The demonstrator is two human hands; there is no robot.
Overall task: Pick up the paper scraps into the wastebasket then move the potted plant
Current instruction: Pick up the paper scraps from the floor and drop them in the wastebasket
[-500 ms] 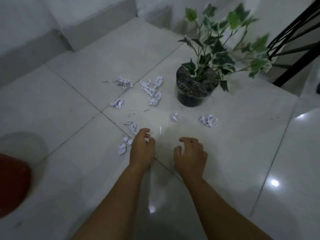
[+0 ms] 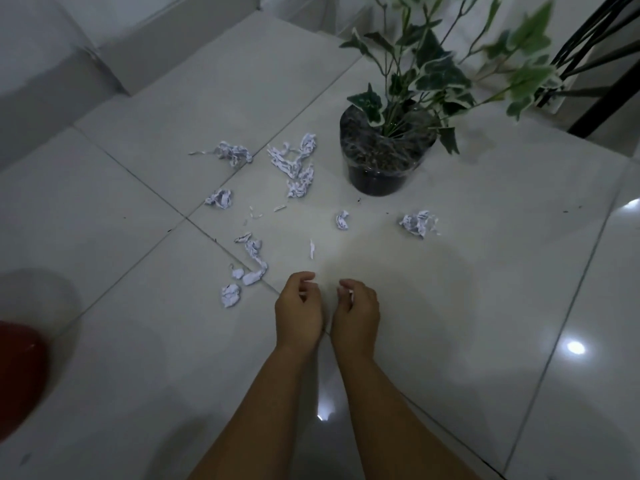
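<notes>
Several crumpled white paper scraps lie on the pale tiled floor: a long cluster (image 2: 296,166), one ball (image 2: 233,154), another (image 2: 220,198), one to the right (image 2: 417,223), a small piece (image 2: 342,220) and a group (image 2: 251,268) just left of my hands. The potted plant (image 2: 384,157), a dark pot with green-and-white leaves, stands behind them. My left hand (image 2: 299,306) and my right hand (image 2: 356,313) hover close together, fingers loosely curled. The left holds nothing. A pale speck shows at the right fingertips; I cannot tell if it is paper.
The red wastebasket (image 2: 20,375) is cut off by the left edge. A black metal frame (image 2: 595,74) stands at the far right behind the plant. A low step or wall (image 2: 114,39) runs along the back left.
Both hands have drawn closer together and turned inward toward each other. The view has shifted nearer to the scraps and the plant. The scraps lie where they were.
</notes>
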